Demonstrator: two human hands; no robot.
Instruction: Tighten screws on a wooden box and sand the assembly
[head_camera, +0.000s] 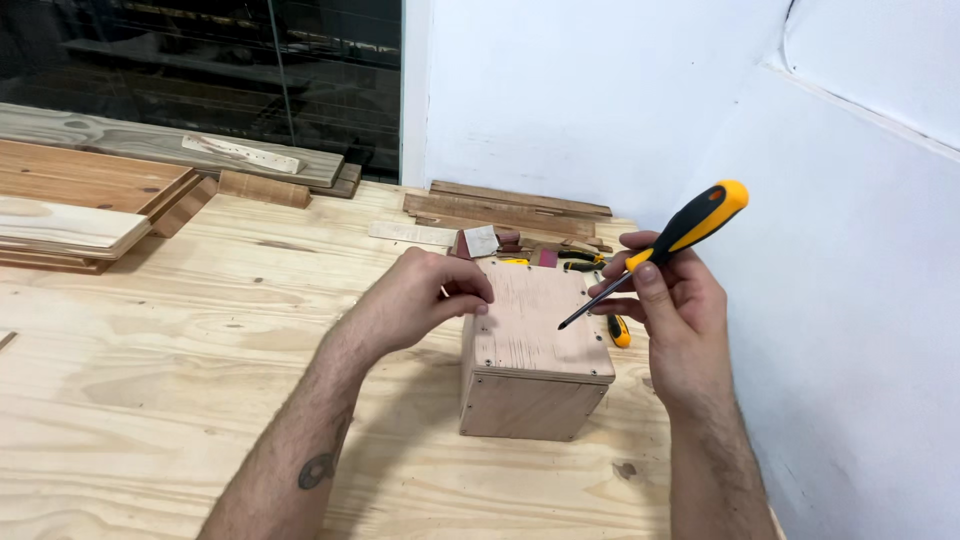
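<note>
**Screwdriver held over a closed wooden box**

Nearest the camera, two bare forearms reach out over the pale plywood counter. The left hand rests against the left edge of a small wooden box, its fingers curled loosely at the top corner, gripping nothing that I can make out. The right hand pinches a screwdriver with a black and orange handle; its fingers are closed around the shaft, the tip hanging just above the lid, not touching a screw.

The box sits in the middle of the counter, toward the right. Its lid is on, and small screw heads show along the near edge and at the corners, so the fastening looks largely done; whether any screw is left to drive I cannot tell. Closed as it is, its contents are hidden.

Beyond the box lie more hand tools and small wood scraps. Planks are stacked at the far left.
</note>
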